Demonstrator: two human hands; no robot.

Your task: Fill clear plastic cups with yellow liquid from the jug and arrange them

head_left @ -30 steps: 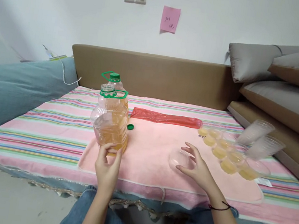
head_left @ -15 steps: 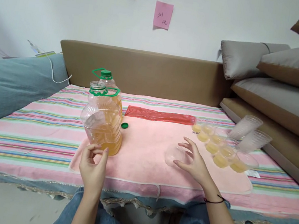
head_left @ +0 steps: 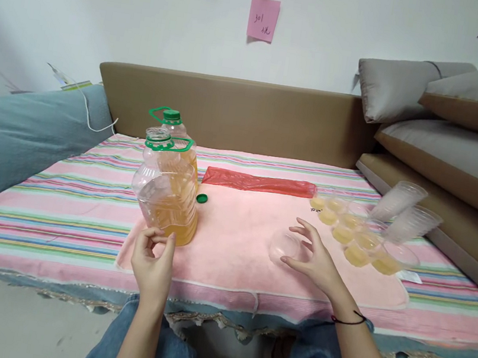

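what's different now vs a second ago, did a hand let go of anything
The left hand let go of the open bottle. A second ago it gripped the base; now it has drawn back toward the person and sits just in front of the bottle, fingers curled. The right hand stayed spread beside the empty cup. The bottle, green cap and filled cups kept their places.

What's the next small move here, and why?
Probably close the left hand around the open jug: its neck is uncapped, the hand is at its base, and the right hand is at an empty cup near the filled cups.
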